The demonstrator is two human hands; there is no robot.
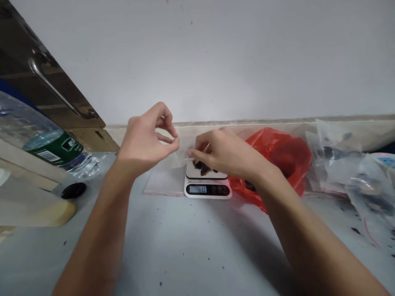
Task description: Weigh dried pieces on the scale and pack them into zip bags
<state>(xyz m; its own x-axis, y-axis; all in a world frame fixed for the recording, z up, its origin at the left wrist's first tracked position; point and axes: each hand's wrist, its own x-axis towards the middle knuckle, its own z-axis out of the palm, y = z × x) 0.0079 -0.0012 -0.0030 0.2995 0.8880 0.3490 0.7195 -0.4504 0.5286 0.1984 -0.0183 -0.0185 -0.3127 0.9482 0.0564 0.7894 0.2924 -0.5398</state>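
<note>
My left hand (145, 133) is raised left of the scale, thumb and fingertips pinched together on what looks like the edge of a clear plastic bag (182, 155). Over the scale's back part, my right hand (220, 149) pinches the same thin film; its outline is faint. The white digital kitchen scale (207, 197) has a lit display that seems to read 113. Dark dried pieces (203, 168) lie on its plate, partly hidden by my right hand. Flat clear bags (162, 183) lie beside the scale on the left.
An open red plastic bag (286, 152) stands right of the scale. Filled clear zip bags (367, 185) lie farther right. At the left are a tilted water bottle (61, 142), a black lid (73, 190) and a translucent container (27, 205). Dark crumbs dot the grey table (185, 246).
</note>
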